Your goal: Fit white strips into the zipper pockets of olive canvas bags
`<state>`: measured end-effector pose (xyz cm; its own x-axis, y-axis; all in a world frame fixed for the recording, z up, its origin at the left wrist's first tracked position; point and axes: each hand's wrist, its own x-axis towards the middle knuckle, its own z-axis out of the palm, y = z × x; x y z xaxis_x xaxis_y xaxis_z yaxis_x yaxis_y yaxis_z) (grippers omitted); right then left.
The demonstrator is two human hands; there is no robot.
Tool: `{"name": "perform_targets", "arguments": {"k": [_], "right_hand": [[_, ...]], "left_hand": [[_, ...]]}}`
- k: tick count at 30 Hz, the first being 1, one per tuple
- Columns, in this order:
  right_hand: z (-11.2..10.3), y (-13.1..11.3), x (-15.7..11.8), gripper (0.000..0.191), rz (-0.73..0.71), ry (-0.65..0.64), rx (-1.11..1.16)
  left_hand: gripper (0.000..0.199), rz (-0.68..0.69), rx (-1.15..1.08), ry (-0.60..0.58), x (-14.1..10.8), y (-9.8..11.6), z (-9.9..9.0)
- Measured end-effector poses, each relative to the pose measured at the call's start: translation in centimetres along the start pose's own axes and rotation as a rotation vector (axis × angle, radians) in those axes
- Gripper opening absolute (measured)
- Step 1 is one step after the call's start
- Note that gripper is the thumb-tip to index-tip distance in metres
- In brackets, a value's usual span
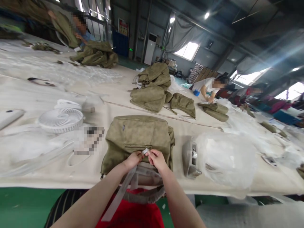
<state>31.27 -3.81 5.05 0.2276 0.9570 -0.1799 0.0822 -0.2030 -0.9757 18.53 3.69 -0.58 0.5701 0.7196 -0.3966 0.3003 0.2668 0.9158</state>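
Olive cloth forms the bag (140, 131) on the table (95, 177) right before you. Your left hand (133, 159) and right hand (156, 159) are both closed, fingertips pinching a small white strip (144, 151) by its zip (134, 147). A long pale band (120, 199) hangs below your left hand. Left of the bag sits a white fan (60, 118); right, clear plastic (225, 158).

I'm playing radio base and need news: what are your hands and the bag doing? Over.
Left hand and right hand pinching white strip by zipper. Olive bag on table. Pale ribbon hanging below, off zipper.
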Motion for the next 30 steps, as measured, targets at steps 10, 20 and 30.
{"name": "perform_targets", "arguments": {"k": [10,20,30], "right_hand": [[0.8,2.8,2.1,0.031,0.013,-0.034,-0.372],[-0.3,3.8,1.1,0.027,0.050,-0.139,-0.291],[0.3,1.6,0.0,0.026,0.047,-0.205,0.102]], "left_hand": [[0.016,0.054,0.070,-0.009,-1.0,0.4,-0.1],[0.039,0.028,0.048,0.012,-1.0,0.8,-1.0],[0.042,0.011,0.032,-0.037,-0.8,0.8,-1.5]]}}
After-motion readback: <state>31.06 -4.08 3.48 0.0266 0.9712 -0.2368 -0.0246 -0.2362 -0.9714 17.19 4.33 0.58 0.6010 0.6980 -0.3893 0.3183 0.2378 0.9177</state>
